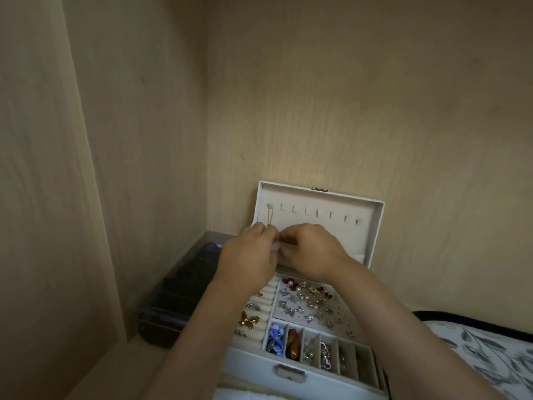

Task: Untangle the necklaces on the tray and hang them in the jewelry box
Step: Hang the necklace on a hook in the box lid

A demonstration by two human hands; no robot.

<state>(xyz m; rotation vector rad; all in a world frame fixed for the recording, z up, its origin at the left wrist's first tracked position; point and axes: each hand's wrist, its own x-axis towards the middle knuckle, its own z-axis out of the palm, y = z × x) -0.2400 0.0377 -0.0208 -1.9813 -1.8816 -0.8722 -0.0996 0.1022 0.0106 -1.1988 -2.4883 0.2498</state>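
Observation:
A white jewelry box (377,226) stands open against the wooden back wall, its lid upright with a row of small hooks (317,212) inside. A thin gold necklace (68,217) hangs from the leftmost hook. My left hand (248,255) and my right hand (311,249) meet in front of the lid's lower part, fingers curled together at the bottom of that chain. What exactly they pinch is hidden by the fingers. The box's lower tray (372,353) holds earrings, rings, a gold butterfly and beads in compartments.
A dark clear-lidded case (178,287) lies left of the box against the side wall. A patterned white-and-grey cloth item (490,350) sits at the right. Wooden walls close in at left and behind.

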